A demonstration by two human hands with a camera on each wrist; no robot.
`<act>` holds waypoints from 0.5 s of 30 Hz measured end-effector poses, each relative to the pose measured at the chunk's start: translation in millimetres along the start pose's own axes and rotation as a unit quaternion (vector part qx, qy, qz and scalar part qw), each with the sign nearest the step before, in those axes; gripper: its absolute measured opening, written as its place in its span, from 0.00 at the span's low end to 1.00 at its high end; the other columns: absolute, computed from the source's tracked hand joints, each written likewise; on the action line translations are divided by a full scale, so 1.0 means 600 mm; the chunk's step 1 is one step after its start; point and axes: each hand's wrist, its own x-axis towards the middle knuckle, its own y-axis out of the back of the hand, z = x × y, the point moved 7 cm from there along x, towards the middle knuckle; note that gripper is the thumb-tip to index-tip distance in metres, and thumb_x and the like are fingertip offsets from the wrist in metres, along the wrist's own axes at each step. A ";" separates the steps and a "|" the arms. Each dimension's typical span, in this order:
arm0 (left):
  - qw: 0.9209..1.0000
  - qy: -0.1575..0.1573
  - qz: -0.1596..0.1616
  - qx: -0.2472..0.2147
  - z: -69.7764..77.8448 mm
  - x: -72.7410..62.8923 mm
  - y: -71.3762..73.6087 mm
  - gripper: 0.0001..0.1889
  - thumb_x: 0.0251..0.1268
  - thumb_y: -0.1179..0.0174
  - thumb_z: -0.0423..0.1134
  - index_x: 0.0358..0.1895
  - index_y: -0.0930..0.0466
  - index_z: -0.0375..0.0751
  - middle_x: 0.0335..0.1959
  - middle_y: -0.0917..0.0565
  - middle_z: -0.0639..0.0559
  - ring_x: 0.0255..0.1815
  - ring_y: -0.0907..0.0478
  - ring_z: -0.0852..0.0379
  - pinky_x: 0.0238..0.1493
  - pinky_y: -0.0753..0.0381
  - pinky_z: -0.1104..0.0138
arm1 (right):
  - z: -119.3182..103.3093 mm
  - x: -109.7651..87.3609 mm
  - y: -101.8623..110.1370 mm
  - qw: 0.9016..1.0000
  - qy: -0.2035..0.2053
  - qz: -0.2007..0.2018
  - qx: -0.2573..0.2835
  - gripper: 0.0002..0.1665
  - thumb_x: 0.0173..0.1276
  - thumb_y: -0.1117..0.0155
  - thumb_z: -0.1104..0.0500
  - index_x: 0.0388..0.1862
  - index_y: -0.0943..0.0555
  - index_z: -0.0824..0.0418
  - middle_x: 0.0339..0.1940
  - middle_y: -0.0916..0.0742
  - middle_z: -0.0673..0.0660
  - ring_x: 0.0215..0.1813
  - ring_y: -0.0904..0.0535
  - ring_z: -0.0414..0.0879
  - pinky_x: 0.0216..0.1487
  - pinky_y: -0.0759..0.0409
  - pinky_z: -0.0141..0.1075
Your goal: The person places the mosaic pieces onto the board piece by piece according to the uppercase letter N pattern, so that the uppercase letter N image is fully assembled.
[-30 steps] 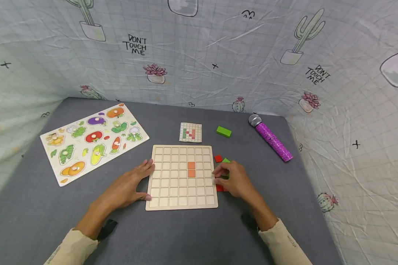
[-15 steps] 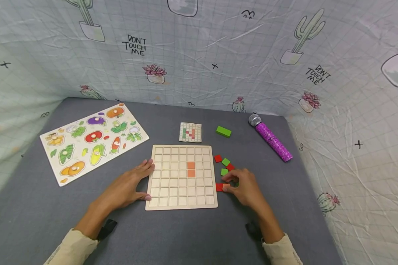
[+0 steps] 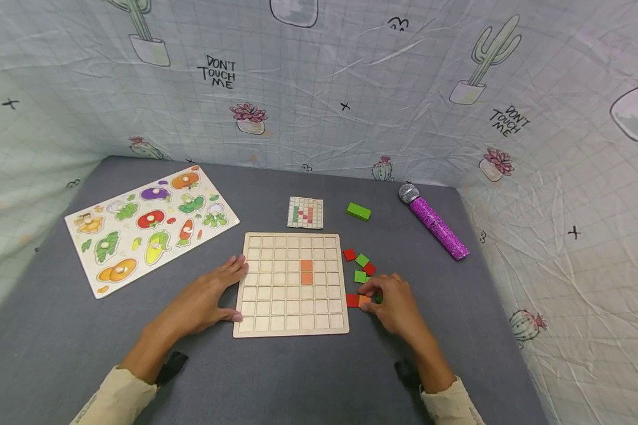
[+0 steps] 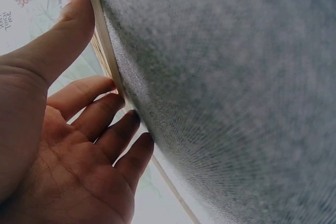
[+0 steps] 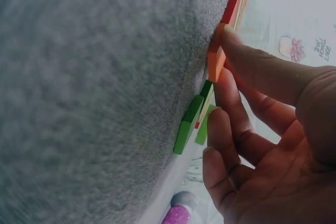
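Observation:
In the head view, a wooden grid board (image 3: pixel 292 301) lies in the middle with two orange tiles (image 3: pixel 306 272) side by side in its cells. My left hand (image 3: pixel 207 299) rests against the board's left edge, thumb and fingertips touching it; the left wrist view shows those extended fingers (image 4: pixel 128 127). To the right of the board, my right hand (image 3: pixel 393 304) pinches a loose orange tile (image 3: pixel 364 301) between thumb and index finger. That tile sits beside a red tile (image 3: pixel 352 300). In the right wrist view, green tiles (image 5: pixel 189 124) lie near the fingers.
Loose red and green tiles (image 3: pixel 360 276) lie right of the board. Behind it are a pattern card (image 3: pixel 305 213) and a green block (image 3: pixel 358 211). A vegetable puzzle board (image 3: pixel 133 248) lies at left, a purple glittery microphone (image 3: pixel 438 227) at right. Patterned cloth (image 3: pixel 319 141) backs the table.
My right hand has drawn back rightward from the board's edge, uncovering red and green tiles, and has come to the orange tile. The left hand stays on the board's edge.

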 end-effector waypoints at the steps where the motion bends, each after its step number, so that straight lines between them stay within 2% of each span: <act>1: 1.000 -0.001 0.000 0.000 0.000 0.000 0.000 0.55 0.49 0.16 0.45 0.81 0.35 0.32 0.85 0.39 0.36 0.85 0.41 0.32 0.76 0.33 0.36 | 0.000 0.000 0.000 1.000 0.000 0.002 -0.001 0.14 0.54 0.13 0.61 0.39 0.07 0.54 0.33 0.11 0.50 0.42 0.24 0.46 0.54 0.28 0.49; 11: 1.000 -0.006 0.002 -0.002 -0.002 0.001 -0.002 0.55 0.48 0.16 0.45 0.80 0.35 0.31 0.85 0.39 0.36 0.85 0.41 0.32 0.77 0.33 0.38 | 0.003 -0.001 0.011 1.000 -0.006 0.007 0.014 0.14 0.52 0.11 0.60 0.29 0.12 0.51 0.25 0.17 0.47 0.38 0.25 0.47 0.45 0.31 0.42; 15: 1.000 -0.006 0.002 -0.003 -0.002 0.001 -0.002 0.55 0.48 0.16 0.45 0.80 0.35 0.31 0.85 0.39 0.36 0.85 0.41 0.32 0.77 0.32 0.37 | -0.002 0.000 0.017 1.000 -0.006 0.010 0.029 0.13 0.53 0.12 0.60 0.29 0.13 0.51 0.25 0.17 0.46 0.38 0.23 0.47 0.43 0.31 0.40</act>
